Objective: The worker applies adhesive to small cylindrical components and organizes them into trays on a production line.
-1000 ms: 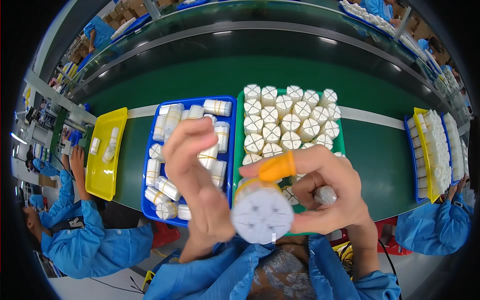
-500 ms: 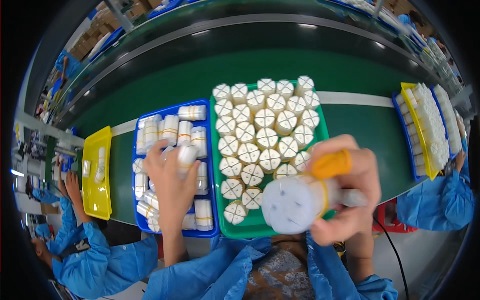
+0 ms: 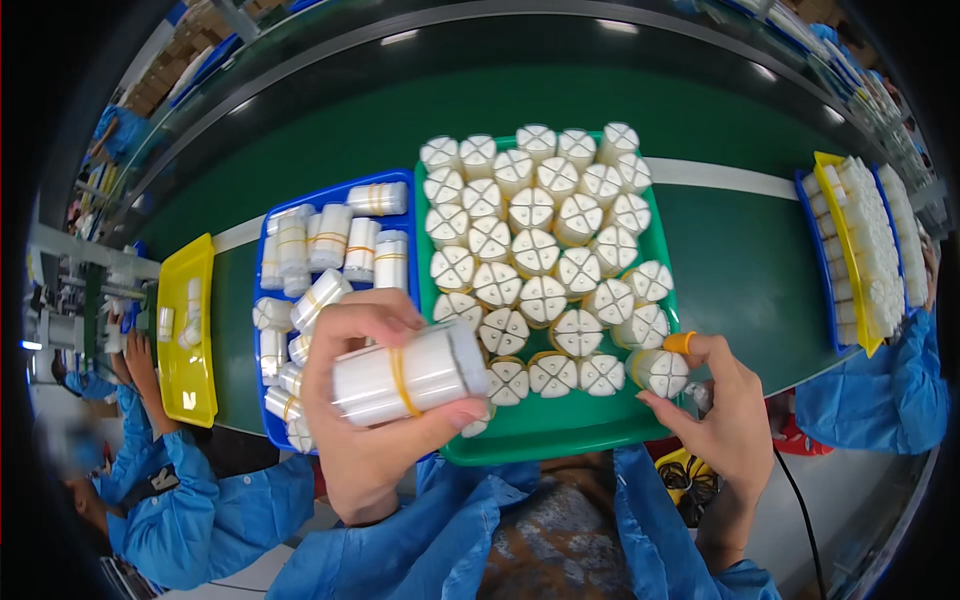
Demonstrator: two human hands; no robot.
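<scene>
In my left hand (image 3: 350, 460) is a white cylindrical bundle (image 3: 420, 375) with an orange rubber band around its middle. It lies tilted sideways over the gap between the blue tray (image 3: 412, 300) and the green tray (image 3: 560, 440). At the green tray's front right corner, my right hand (image 3: 715, 415) grips another white bundle (image 3: 662, 372) between thumb and fingers. That bundle's top face shows a cross-shaped split. An orange finger cot (image 3: 679, 343) covers one right fingertip. A small greyish piece (image 3: 698, 396) sits by the right palm, its kind unclear.
Several similar bundles (image 3: 543, 299) stand upright in rows in the green tray; others (image 3: 330, 236) lie loosely in the blue one. A yellow tray (image 3: 190, 395) is at left, loaded trays (image 3: 850, 265) at right. Co-workers in blue sleeves (image 3: 205, 515) sit on both sides.
My left hand has lifted out of the blue tray and moved right with a bundle. My right hand has lowered its bundle from near the camera to the green tray's right front.
</scene>
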